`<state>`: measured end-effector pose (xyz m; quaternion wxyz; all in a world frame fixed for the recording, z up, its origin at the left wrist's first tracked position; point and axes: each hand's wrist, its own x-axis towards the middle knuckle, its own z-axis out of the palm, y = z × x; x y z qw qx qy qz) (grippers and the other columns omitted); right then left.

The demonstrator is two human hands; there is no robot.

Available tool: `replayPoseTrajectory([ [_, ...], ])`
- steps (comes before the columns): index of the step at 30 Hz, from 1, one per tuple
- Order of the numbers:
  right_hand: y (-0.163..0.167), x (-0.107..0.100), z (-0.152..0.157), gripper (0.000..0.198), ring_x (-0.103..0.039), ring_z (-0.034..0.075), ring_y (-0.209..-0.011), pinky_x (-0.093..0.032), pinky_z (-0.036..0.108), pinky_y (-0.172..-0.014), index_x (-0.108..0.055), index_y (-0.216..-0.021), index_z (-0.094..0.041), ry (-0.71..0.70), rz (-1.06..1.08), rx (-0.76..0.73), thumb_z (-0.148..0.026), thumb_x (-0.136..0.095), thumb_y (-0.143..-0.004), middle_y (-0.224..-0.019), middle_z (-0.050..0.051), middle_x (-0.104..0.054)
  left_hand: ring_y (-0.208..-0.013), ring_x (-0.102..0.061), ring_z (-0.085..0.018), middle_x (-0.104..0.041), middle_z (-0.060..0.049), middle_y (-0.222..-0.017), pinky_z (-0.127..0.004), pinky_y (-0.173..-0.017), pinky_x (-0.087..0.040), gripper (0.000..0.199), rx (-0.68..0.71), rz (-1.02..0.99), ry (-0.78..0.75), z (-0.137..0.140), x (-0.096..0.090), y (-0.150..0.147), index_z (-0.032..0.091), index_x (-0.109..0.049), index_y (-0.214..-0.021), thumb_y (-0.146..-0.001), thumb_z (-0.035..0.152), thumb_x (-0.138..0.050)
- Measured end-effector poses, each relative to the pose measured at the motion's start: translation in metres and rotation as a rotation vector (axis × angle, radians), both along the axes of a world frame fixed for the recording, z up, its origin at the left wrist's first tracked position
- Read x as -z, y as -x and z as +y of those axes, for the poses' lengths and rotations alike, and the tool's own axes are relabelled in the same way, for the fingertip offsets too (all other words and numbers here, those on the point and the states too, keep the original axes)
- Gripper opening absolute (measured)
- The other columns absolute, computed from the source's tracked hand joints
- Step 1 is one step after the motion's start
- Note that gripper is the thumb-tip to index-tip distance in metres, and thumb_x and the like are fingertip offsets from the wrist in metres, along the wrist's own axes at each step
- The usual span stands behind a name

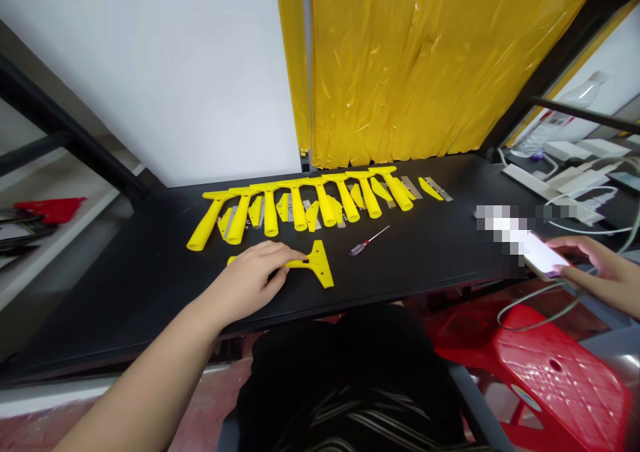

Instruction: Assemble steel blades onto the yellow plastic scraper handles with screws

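Note:
My left hand (260, 275) is closed around the handle of a yellow scraper (321, 265), which lies along the table with its flared head pointing right. Behind it, several more yellow scraper handles (299, 209) stand in a slanted row, heads to the back. Small yellow plates (313, 216) and metal blade pieces (411, 187) lie among and beside them. A screwdriver (367, 242) with a clear dark handle rests right of the held scraper. Far right, my right hand (583, 255) grips a phone (543, 253) with a lit screen; part of it is blurred out.
The black table (150, 265) has its front edge near my lap. White power strips (555, 192) and cables sit at the right, with a clear bottle (560, 115) behind. A red stool (560, 365) stands below. Yellow sheeting (425, 65) hangs at the back.

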<state>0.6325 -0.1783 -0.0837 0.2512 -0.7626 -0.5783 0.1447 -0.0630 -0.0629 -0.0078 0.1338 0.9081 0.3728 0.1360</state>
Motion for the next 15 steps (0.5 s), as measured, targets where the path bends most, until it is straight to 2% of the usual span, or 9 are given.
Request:
replayPoseTrajectory([
  [3,0.0,0.0,0.0,0.058,-0.074,0.041,-0.113,-0.063,0.048,-0.089,-0.064,-0.131,-0.031,0.007,0.013,0.02,-0.065,-0.073,-0.085,-0.127,0.012,-0.076,-0.121,-0.072,-0.025,-0.078,-0.006,-0.131,-0.045,-0.108,-0.06,0.038,-0.001,0.003,-0.006,0.0,-0.001,-0.001,0.028,-0.073,-0.133,-0.105,0.023,-0.049],
  [6,-0.001,0.0,0.001,0.057,-0.073,0.042,-0.115,-0.061,0.052,-0.098,-0.065,-0.127,-0.031,-0.019,-0.001,0.001,-0.065,-0.073,-0.083,-0.126,0.011,-0.076,-0.12,-0.072,-0.025,-0.078,-0.006,-0.131,-0.045,-0.106,-0.061,0.037,-0.001,0.002,-0.011,0.0,-0.001,-0.001,0.027,-0.073,-0.133,-0.106,0.023,-0.048],
  [10,0.006,-0.003,0.0,0.051,-0.071,0.042,-0.124,-0.056,0.055,-0.109,-0.066,-0.126,-0.033,-0.037,0.058,0.034,-0.066,-0.068,-0.087,-0.131,0.011,-0.076,-0.121,-0.072,-0.026,-0.078,-0.006,-0.132,-0.045,-0.107,-0.06,0.038,0.005,0.001,-0.012,0.0,-0.001,-0.002,0.028,-0.073,-0.133,-0.106,0.023,-0.047],
  [13,0.021,-0.009,-0.001,0.048,-0.073,0.04,-0.121,-0.058,0.052,-0.106,-0.067,-0.124,-0.033,-0.059,0.082,0.035,-0.064,-0.067,-0.088,-0.129,0.01,-0.077,-0.121,-0.072,-0.026,-0.078,-0.006,-0.132,-0.045,-0.107,-0.06,0.037,0.002,0.003,-0.017,0.0,0.0,-0.002,0.027,-0.073,-0.133,-0.105,0.023,-0.048],
  [15,0.031,-0.014,0.0,0.045,-0.076,0.038,-0.113,-0.063,0.048,-0.099,-0.069,-0.12,-0.032,-0.103,0.015,0.025,-0.064,-0.066,-0.088,-0.122,0.009,-0.079,-0.12,-0.073,-0.025,-0.078,-0.006,-0.131,-0.045,-0.106,-0.061,0.037,0.002,0.0,-0.021,0.0,0.0,-0.002,0.027,-0.073,-0.132,-0.105,0.023,-0.048],
])
